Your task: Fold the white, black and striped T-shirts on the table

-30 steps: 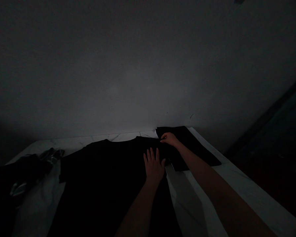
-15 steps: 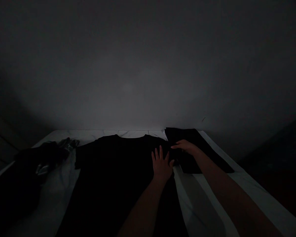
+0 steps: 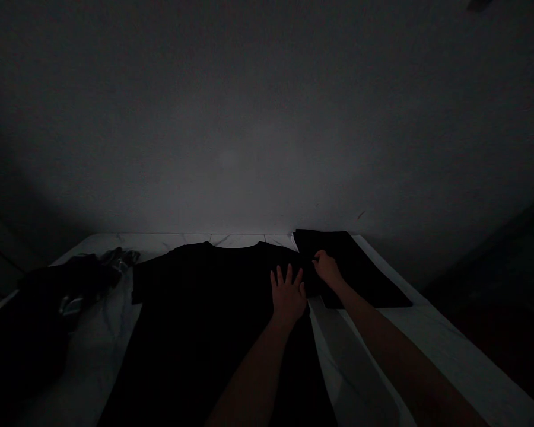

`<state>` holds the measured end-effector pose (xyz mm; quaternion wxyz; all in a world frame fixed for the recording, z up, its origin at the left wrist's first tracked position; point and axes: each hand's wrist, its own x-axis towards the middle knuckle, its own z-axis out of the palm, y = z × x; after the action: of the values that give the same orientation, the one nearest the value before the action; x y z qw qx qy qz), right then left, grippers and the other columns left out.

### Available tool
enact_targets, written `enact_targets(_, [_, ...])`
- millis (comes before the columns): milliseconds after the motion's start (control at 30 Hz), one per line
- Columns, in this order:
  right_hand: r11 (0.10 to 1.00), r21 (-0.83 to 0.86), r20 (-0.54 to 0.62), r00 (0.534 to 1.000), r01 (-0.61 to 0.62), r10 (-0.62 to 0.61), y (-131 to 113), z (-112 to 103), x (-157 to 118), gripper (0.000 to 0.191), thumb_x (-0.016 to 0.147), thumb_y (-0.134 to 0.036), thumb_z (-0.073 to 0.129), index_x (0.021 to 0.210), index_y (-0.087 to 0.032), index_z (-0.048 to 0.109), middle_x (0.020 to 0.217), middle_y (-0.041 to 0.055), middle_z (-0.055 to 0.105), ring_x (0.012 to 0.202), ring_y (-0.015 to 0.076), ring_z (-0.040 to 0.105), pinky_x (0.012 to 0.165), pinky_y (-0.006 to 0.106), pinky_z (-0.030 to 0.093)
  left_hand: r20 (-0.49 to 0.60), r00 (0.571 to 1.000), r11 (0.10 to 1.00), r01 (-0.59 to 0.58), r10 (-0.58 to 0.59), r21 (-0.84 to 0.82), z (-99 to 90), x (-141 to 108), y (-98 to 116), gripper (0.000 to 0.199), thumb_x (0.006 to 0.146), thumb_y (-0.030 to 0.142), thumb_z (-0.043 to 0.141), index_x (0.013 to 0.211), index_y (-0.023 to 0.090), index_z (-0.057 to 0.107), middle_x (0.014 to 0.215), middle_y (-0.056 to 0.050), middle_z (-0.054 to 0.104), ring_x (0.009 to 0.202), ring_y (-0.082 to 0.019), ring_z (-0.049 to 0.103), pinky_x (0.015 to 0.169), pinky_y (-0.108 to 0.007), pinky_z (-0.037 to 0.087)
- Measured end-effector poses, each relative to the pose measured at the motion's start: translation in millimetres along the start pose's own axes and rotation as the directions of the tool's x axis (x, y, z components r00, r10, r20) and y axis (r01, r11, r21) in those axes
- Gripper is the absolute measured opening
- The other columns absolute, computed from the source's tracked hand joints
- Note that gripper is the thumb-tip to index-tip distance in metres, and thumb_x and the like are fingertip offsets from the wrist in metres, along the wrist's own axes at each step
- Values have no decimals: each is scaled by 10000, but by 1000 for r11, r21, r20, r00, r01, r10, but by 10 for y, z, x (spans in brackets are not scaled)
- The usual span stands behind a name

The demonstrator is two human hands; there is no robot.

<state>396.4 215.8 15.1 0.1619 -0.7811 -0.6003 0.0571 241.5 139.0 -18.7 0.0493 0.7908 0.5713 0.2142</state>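
Pressing flat with spread fingers, the left hand [image 3: 288, 296] lies open on the black T-shirt [image 3: 196, 320], its collar near the far edge of the white marble-patterned surface [image 3: 449, 338], below the wall [image 3: 267, 118]. The right hand [image 3: 326, 268] curls at the shirt's shoulder edge; in this dark, whether it grips cloth cannot be told. Folded black cloth [image 3: 360, 267] lies just right of the shirt, a dark bundle [image 3: 66, 284] left of it. A strip of bare surface runs along the shirt's right side.

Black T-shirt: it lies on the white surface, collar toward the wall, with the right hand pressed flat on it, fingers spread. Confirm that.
Wrong hand. The head view shows the left hand pressed flat, fingers spread, on the black T-shirt; the right hand is not. The rest stands.
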Motion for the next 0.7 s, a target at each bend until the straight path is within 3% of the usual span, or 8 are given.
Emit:
enact_targets(133, [988, -150, -14, 1000, -30, 28, -41, -97, -45, 244, 918, -162, 490, 1108, -129, 640, 1069, 240, 672, 1013, 357, 668, 821, 459, 504, 28, 1000, 1000, -10, 10, -4, 2, -12, -8, 492, 984, 418, 373, 1459, 327, 463, 1590, -38, 336, 1462, -380, 252, 1173, -607, 202])
enact_targets(233, [961, -208, -55, 979, 180, -196, -263, -82, -68, 313, 935, -155, 446, 1180, -126, 637, 1219, 259, 611, 1149, 362, 599, 932, 494, 470, 22, 1000, 1000, -17, 17, -12, 20, -11, -11, 496, 988, 455, 350, 1456, 337, 465, 1589, -38, 337, 1466, -382, 240, 1169, -621, 197])
enact_targets(333, [848, -1, 89, 844, 530, -528, -554, 62, -51, 379, 973, -242, 426, 1307, -205, 600, 1401, 155, 544, 1329, 281, 472, 1102, 449, 366, 55, 998, 999, -31, 31, -13, 28, 9, -20, 495, 993, 459, 320, 1454, 350, 465, 1589, -20, 339, 1474, -379, 218, 1171, -631, 181])
enact_targets(400, [788, 163, 227, 755, 593, -615, -672, 202, -26, 436, 1002, -319, 365, 1404, -254, 523, 1513, 89, 450, 1412, 226, 375, 1146, 416, 319, 85, 996, 999, -37, 37, -7, 31, 15, -32, 512, 995, 461, 299, 1469, 335, 446, 1589, -19, 340, 1482, -378, 193, 1174, -633, 171])
enact_targets(433, [792, 186, 296, 735, 582, -610, -690, 270, -14, 459, 1007, -349, 345, 1437, -266, 483, 1547, 75, 407, 1438, 221, 332, 1155, 426, 303, 87, 995, 999, -40, 41, -10, 36, 10, -39, 531, 994, 465, 289, 1489, 321, 415, 1589, -27, 338, 1486, -380, 177, 1173, -636, 169])
enact_targets(533, [845, 57, 388, 769, 531, -509, -613, 422, 39, 481, 994, -396, 365, 1453, -287, 457, 1580, 69, 352, 1474, 257, 252, 1166, 505, 242, 56, 997, 997, -52, 55, -49, 79, -30, -44, 587, 991, 480, 270, 1544, 286, 294, 1603, -57, 300, 1494, -381, 134, 1171, -644, 168])
enact_targets(633, [848, -40, 342, 805, 528, -485, -581, 471, 149, 428, 957, -405, 447, 1336, -259, 583, 1527, 116, 430, 1458, 314, 279, 1151, 560, 226, 62, 996, 996, -53, 58, -77, 111, -36, -14, 595, 985, 492, 273, 1541, 284, 304, 1627, -45, 228, 1502, -372, 91, 1180, -633, 155])
enact_targets(700, [860, -54, 277, 835, 507, -475, -737, 466, 209, 395, 931, -412, 496, 1240, -220, 651, 1448, 165, 513, 1418, 346, 350, 1129, 565, 259, 119, 992, 996, -36, 46, -87, 55, 7, -9, 606, 969, 497, 322, 1534, 279, 322, 1629, -38, 221, 1502, -360, 101, 1184, -610, 177])
